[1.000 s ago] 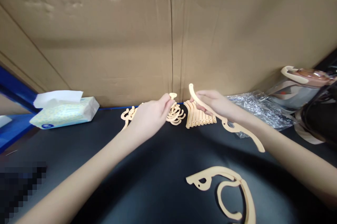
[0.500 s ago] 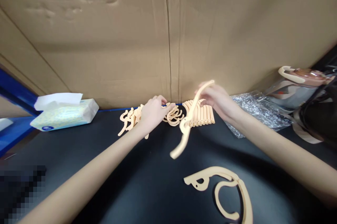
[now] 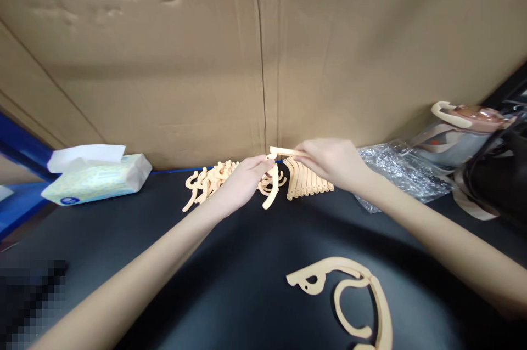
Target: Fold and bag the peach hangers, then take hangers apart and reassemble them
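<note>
In the head view, both bare hands meet near the back of a black tabletop point(image 3: 247, 278), in front of an upright cardboard sheet point(image 3: 164, 70). The left hand point(image 3: 247, 179) pinches a beige curved hanger piece point(image 3: 270, 193) between thumb and fingers, and the piece's free end hangs downward, curving toward the left. The right hand point(image 3: 327, 161) grips a beige bar-like hanger piece point(image 3: 284, 151), which lies nearly level and reaches left to the left hand's fingertips; whether the two pieces are joined there cannot be told. Behind and beside the left hand lies a jumbled heap of small hanger parts point(image 3: 211, 179), and just right of its fingertips, partly hidden, a pile of curved hooks point(image 3: 282, 179). Below the right hand, a neat row of hanger arms point(image 3: 309, 180) lies side by side. Nearer the camera, right of centre, rests a beige folding hanger point(image 3: 385, 306) with its curved hook inside the bend, its lower end cut off by the picture edge. At far left stands a tissue pack point(image 3: 96, 181) with a white sheet pulled up, beside a blue frame point(image 3: 22, 144). At right lie a crinkled clear plastic bag point(image 3: 397, 174) and, behind it, a beige-handled jug point(image 3: 477, 119).
</note>
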